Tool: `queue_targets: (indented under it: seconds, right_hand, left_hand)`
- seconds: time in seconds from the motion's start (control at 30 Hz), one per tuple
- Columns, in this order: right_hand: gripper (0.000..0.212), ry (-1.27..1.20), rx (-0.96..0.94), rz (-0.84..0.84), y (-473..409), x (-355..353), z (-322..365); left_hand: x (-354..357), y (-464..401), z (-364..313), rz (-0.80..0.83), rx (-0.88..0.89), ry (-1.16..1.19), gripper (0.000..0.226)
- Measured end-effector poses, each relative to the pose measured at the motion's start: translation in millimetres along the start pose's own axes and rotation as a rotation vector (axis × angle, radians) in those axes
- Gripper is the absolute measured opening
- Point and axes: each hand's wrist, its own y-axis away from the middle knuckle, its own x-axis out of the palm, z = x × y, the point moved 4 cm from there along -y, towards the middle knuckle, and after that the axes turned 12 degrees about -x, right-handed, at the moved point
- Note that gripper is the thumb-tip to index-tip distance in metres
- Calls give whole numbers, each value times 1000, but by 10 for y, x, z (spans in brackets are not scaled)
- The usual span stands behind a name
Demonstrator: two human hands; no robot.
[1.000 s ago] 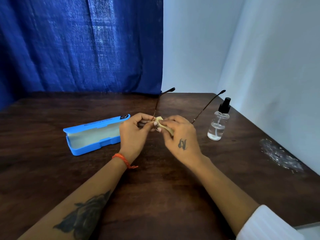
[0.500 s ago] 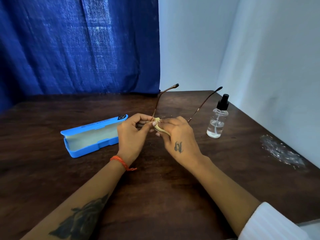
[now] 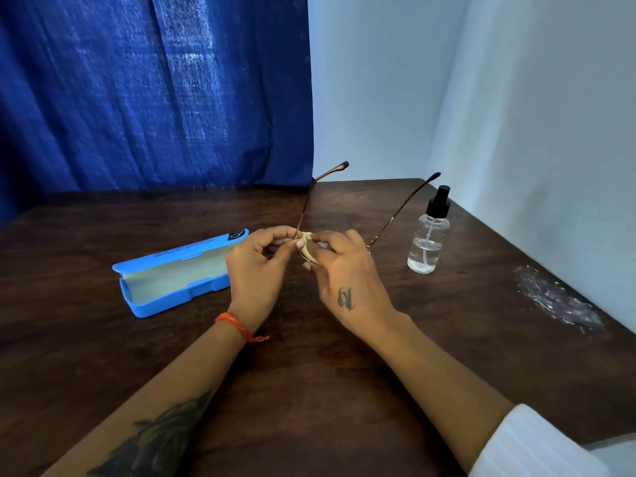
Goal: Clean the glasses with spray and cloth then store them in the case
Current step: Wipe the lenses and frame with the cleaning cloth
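Note:
Thin-framed glasses (image 3: 395,215) are held above the table, their two temple arms pointing up and away from me. My left hand (image 3: 256,266) pinches the frame at its left hinge. My right hand (image 3: 344,277) presses a small pale yellow cloth (image 3: 307,247) against the left lens; the lenses are mostly hidden behind my fingers. A blue glasses case (image 3: 172,280) lies open on the table to the left of my left hand, its pale lining showing. A clear spray bottle (image 3: 427,235) with a black nozzle stands upright to the right of the glasses.
The dark wooden table (image 3: 309,373) meets a white wall on the right and a blue curtain (image 3: 155,91) at the back. A crumpled clear plastic wrapper (image 3: 554,297) lies near the table's right edge.
Both hands and the glasses stay in about the same place; the glasses' arms have tilted slightly and my right fingers have shifted the cloth on the lens.

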Motion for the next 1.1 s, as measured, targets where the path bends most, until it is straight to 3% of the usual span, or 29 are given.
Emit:
queue_targets:
  seconds: [0.17, 0.27, 0.47, 0.63, 0.8, 0.9, 1.1]
  right_hand:
    - [14, -98, -27, -132, -8, -126, -53]
    - [10, 2, -16, -73, 3, -126, -32]
    - [26, 158, -4, 43, -8, -36, 17]
    - [27, 33, -14, 37, -8, 7, 7]
    - [16, -75, -46, -114, -11, -101, -26]
    - [12, 39, -19, -58, 2, -94, -10]
    - [28, 156, -7, 47, -13, -1, 28]
  left_hand:
    - [4, 11, -3, 15, -59, 93, 16]
    - [-4, 12, -11, 12, -53, 82, 18]
    - [-26, 6, -27, 1, -19, 26, 21]
    - [-10, 5, -3, 9, -52, 75, 26]
    - [-4, 4, -8, 32, -62, 125, 22]
    - [-18, -3, -17, 25, -36, 84, 26]
    - [-11, -4, -15, 5, 4, 23, 34]
